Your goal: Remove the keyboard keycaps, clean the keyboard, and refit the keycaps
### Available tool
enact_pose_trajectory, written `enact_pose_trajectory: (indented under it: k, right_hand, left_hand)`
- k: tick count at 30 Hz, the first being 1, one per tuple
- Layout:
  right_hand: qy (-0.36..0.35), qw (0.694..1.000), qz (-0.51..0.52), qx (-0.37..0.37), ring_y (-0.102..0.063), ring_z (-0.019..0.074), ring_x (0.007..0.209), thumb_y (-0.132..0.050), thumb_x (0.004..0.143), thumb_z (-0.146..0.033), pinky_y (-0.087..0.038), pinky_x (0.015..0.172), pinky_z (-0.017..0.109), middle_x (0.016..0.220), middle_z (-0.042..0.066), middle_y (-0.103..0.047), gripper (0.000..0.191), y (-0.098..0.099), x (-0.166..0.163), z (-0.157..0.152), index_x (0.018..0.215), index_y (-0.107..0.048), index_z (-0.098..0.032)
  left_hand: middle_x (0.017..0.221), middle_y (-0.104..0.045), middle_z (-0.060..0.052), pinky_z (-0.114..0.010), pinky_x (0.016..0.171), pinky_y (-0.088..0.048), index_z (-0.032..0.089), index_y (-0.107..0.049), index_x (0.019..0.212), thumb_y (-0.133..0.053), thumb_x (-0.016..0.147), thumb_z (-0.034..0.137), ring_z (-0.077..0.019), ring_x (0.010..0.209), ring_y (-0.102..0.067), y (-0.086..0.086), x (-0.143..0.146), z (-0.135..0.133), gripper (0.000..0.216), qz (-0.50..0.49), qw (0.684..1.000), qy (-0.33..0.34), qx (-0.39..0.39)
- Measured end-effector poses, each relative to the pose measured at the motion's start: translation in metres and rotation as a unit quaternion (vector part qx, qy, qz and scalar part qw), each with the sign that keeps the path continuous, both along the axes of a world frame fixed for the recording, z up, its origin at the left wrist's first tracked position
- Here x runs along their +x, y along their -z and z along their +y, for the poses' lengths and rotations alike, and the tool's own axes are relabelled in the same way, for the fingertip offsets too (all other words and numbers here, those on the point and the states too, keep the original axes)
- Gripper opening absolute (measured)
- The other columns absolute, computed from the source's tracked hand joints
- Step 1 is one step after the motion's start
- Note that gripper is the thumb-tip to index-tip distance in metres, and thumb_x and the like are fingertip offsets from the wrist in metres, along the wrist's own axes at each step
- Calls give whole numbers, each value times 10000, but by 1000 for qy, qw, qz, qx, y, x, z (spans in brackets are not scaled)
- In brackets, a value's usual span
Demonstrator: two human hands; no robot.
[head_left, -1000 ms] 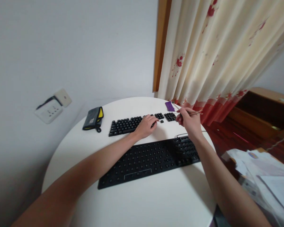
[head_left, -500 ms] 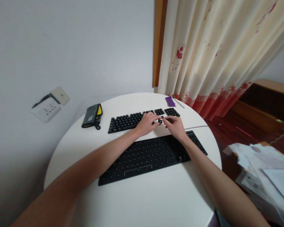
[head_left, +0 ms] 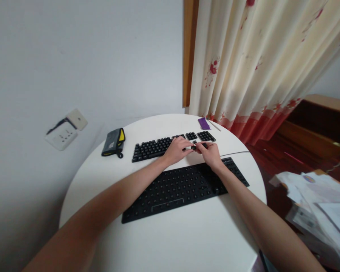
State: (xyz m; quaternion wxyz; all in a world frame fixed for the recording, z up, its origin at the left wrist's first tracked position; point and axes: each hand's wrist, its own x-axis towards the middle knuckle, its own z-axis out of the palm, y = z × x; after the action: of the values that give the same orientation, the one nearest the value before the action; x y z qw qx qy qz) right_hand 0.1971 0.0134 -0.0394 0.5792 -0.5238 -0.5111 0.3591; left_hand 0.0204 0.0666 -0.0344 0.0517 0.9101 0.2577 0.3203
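Several small black keycaps lie between the two hands, behind a black keyboard base [head_left: 170, 189] that shows its bare switches. My left hand [head_left: 177, 151] arches over the table from the left, thumb and forefinger closed about a keycap [head_left: 193, 147]. From the right, my right hand [head_left: 211, 154] meets it, its fingertips pinched together at the same keycap. How firmly each hand grips it is hard to see. Behind my left hand stand rows of black keycaps [head_left: 150, 149], partly covered by that hand. Smaller keycap groups [head_left: 206, 136] sit farther right.
On the round white table [head_left: 170, 234], a grey and yellow pouch [head_left: 112, 142] lies at left. A purple cloth [head_left: 203, 123] and a thin pale stick [head_left: 215, 125] lie at the back. A cable [head_left: 235, 153] runs off the right edge. Papers [head_left: 323, 196] are piled beyond it.
The view has shifted slightly. My right fingertips have closed in on the keycap by my left fingers; both hands otherwise stay in nearly the same place.
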Motion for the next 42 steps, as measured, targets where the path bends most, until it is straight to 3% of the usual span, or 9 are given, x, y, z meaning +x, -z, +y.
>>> enact_pose_trajectory:
  k: [10, 17, 25, 30, 36, 42]
  right_hand:
    - [40, 997, -58, 18, -618, 175, 566, -606, 780, -407, -483, 579, 283, 610, 83, -692, 315, -3, -1, -3, 699, -692, -114]
    - [87, 996, -11, 7, -691, 213, 676, -608, 790, -366, -532, 609, 293, 743, 135, -744, 270, -7, 5, -1, 787, -705, -114]
    - [87, 996, -1, 25, -700, 214, 695, -597, 803, -383, -533, 649, 305, 746, 130, -745, 284, -11, 5, -3, 801, -704, -120]
    - [87, 996, 9, 27, -697, 213, 685, -593, 802, -363, -527, 639, 303, 740, 127, -742, 272, -11, 6, -2, 811, -707, -116]
    - [93, 995, 15, 32, -692, 204, 652, -592, 793, -350, -523, 607, 291, 706, 100, -740, 242, -13, 7, -1, 776, -698, -132]
    - [90, 995, 14, 35, -696, 206, 654, -593, 790, -340, -529, 616, 295, 691, 96, -736, 233, -14, 6, -3, 772, -701, -134]
  left_hand:
    - [1052, -690, -58, -405, 894, -428, 244, -678, 1139, -554, 928, 319, -215, 1014, -565, -1, 4, -5, 256, 7, 999, 27, 24]
    - [996, -718, -38, -432, 866, -393, 233, -687, 1051, -633, 882, 321, -247, 974, -536, 5, 1, 6, 198, 0, 996, -91, 20]
    - [915, -724, -30, -443, 831, -355, 260, -733, 941, -665, 864, 303, -254, 923, -490, 10, 3, 10, 112, 81, 992, -98, 27]
    - [1000, -664, -53, -438, 854, -367, 236, -734, 878, -671, 856, 291, -261, 996, -477, 9, 4, 8, 86, 81, 990, -104, 42]
    - [1205, -577, -61, -442, 915, -370, 277, -713, 1071, -671, 859, 317, -276, 1117, -431, 7, 5, 3, 220, 82, 987, -126, 48]
    - [1259, -544, -48, -456, 913, -361, 279, -762, 914, -653, 875, 322, -282, 1144, -408, 10, 5, 4, 124, 98, 986, -122, 52]
